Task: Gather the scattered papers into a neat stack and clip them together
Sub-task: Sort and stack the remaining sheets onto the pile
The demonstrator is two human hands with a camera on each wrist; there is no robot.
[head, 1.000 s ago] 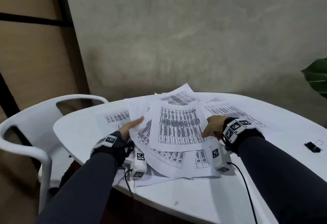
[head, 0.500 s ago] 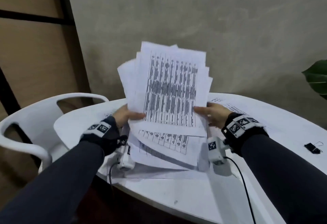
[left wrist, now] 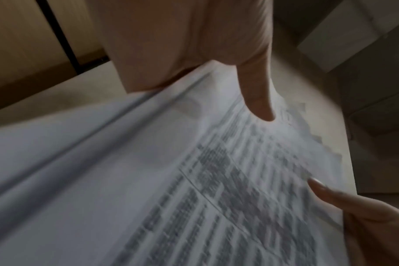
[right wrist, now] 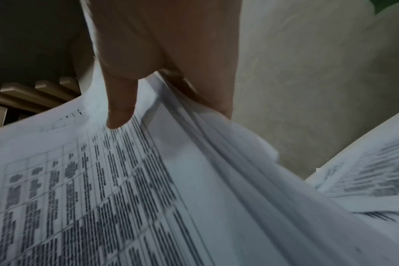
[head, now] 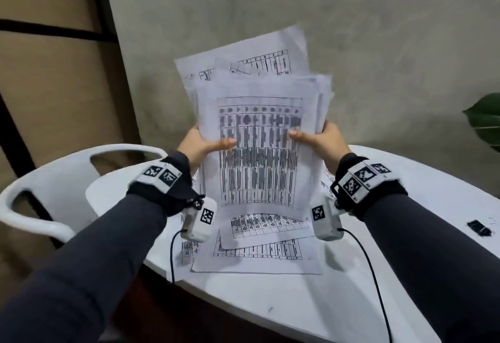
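Note:
A loose bundle of printed papers (head: 257, 137) stands nearly upright above the table, its sheets fanned unevenly at the top. My left hand (head: 201, 145) grips its left edge, thumb on the front sheet. My right hand (head: 322, 139) grips the right edge the same way. The left wrist view shows the bundle (left wrist: 148, 180) under my thumb (left wrist: 257, 97); the right wrist view shows the sheet edges (right wrist: 216, 162) splayed below my thumb (right wrist: 121, 108). More papers (head: 259, 250) lie flat on the white table (head: 270, 302). A black binder clip (head: 479, 227) lies far right on the table.
A white plastic chair (head: 51, 191) stands at the table's left. A green plant leaf (head: 484, 120) shows at the right edge. A grey wall (head: 351, 31) rises behind the table. Cables hang from both wrist cameras over the table's near edge.
Both hands have lifted the bundle off the table and raised it upright. They now grip its side edges with thumbs in front. Some sheets stayed flat on the table.

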